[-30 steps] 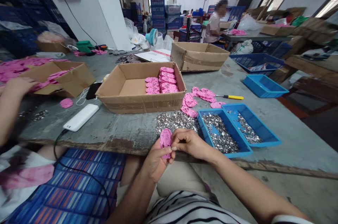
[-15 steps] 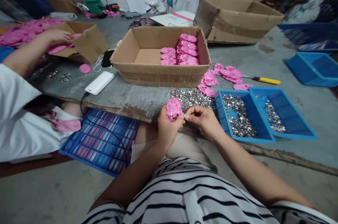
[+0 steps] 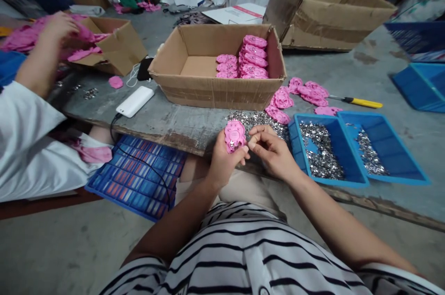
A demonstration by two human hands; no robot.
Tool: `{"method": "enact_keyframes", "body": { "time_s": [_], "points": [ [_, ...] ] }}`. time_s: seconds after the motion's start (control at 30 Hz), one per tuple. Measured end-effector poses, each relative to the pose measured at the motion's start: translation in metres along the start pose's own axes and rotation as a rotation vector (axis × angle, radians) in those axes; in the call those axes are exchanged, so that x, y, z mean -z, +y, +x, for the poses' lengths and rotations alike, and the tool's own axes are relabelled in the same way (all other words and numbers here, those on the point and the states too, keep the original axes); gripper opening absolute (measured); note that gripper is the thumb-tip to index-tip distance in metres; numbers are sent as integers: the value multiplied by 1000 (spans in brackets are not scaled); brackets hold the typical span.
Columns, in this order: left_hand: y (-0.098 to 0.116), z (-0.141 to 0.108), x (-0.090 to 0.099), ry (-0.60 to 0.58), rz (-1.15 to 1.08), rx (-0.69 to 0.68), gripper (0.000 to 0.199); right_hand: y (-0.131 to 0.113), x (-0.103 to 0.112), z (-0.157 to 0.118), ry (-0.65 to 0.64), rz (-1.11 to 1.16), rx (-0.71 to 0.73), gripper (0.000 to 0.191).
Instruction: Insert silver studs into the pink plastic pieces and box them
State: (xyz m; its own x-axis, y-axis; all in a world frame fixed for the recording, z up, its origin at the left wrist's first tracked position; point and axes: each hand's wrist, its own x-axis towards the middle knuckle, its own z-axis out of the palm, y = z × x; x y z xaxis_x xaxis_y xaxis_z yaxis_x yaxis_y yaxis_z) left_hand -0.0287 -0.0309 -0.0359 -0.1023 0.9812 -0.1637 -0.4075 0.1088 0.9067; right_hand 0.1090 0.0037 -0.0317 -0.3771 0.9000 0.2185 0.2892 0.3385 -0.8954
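A pink scalloped piece (image 3: 234, 134) is held up in my left hand (image 3: 224, 160), its fingers wrapped round the lower part. Close on its right, my right hand (image 3: 273, 151) is pinched; whatever lies between the fingertips is too small to name. Small silvery metal parts (image 3: 243, 119) lie heaped on the table just beyond both hands. More of them fill part of a blue bin (image 3: 363, 179) to the right. Stacked pink pieces (image 3: 253, 59) stand in the right half of an open cardboard box (image 3: 215, 93).
Loose pink pieces (image 3: 313, 93) and a yellow-handled tool (image 3: 365, 102) lie beyond the bins. A second blue bin (image 3: 410, 174) adjoins the first. At left are a white power bank (image 3: 135, 102), a smaller box (image 3: 127, 49) and another person's arm (image 3: 38, 63).
The whole view has shifted slightly. My right fingertips have drawn a little away from the pink piece, which stays in my left hand. The other person's hand has moved off the small box towards the pink pile.
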Motion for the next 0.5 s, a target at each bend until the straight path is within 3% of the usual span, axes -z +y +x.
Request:
{"method": "enact_keyframes", "body": {
  "time_s": [0.2,0.5],
  "points": [
    [15,-6,2,-213,-239,195,81,-11,12,3,-32,-299,156,16],
    [24,-10,2,-263,-174,258,80,-10,26,8,-182,-300,166,19]
  ]
}}
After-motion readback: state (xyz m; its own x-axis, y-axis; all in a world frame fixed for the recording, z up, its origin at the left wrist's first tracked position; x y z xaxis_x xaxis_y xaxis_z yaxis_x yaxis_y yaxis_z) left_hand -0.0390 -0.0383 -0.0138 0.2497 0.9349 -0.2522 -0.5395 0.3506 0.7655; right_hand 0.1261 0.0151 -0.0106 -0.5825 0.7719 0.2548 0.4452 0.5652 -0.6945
